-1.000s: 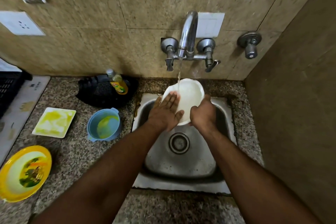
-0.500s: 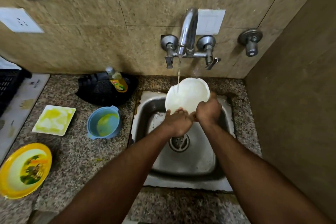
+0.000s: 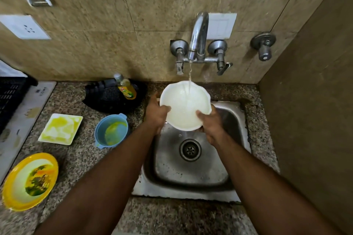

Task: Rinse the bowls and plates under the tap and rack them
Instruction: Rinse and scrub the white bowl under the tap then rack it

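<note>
Now both hands, left hand [image 3: 156, 114] and right hand [image 3: 211, 123], grip the white bowl [image 3: 184, 106], newly turned open-side up, filling under the tap [image 3: 197, 38].

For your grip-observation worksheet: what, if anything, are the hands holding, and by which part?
Both hands hold the white bowl by its rim: left hand on the left edge, right hand on the lower right edge.

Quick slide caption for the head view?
Both hands, left hand and right hand, hold a white bowl under the running tap.
</note>
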A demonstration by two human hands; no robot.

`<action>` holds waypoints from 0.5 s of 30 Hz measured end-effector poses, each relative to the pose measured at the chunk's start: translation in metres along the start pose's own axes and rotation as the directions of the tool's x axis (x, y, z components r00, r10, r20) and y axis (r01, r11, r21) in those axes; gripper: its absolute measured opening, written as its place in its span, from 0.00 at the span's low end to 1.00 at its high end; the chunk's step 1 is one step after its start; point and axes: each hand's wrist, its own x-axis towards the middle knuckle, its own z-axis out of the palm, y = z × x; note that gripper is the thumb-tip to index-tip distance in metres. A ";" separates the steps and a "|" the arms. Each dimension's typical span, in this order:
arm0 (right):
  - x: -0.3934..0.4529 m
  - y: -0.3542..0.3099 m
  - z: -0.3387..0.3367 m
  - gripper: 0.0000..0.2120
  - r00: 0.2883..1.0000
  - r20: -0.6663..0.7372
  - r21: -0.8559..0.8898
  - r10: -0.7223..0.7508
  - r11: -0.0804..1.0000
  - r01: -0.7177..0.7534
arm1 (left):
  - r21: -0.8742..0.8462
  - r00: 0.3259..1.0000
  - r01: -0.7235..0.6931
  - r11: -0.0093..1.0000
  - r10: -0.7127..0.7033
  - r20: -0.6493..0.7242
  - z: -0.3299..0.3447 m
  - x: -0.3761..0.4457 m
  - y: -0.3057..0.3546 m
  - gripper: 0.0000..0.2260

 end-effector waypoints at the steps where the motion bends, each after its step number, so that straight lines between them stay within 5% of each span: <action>1: 0.001 -0.001 0.002 0.22 1.000 -0.007 -0.051 0.003 0.999 -0.003 | -0.080 0.996 0.073 0.994 -0.068 0.061 -0.001 0.001 -0.001 0.30; 3: 0.004 -0.005 0.009 0.25 0.988 -0.126 -0.351 -0.090 0.935 0.040 | -0.093 0.992 0.100 0.991 -0.093 0.081 0.001 -0.005 0.004 0.28; 7: -0.003 0.005 0.038 0.41 0.964 -0.110 -0.866 -0.241 0.500 0.027 | -0.031 0.996 0.054 0.998 -0.056 -0.064 0.013 -0.020 0.005 0.24; 11: -0.015 0.035 0.055 0.38 0.973 0.126 -0.976 -0.193 0.153 0.157 | -0.041 0.992 0.012 0.999 -0.018 -0.128 0.018 -0.010 -0.012 0.20; 15: -0.022 0.032 0.061 0.38 0.975 0.203 -0.975 -0.088 0.079 0.210 | -0.105 0.995 0.066 0.992 -0.073 -0.062 0.014 -0.007 -0.028 0.22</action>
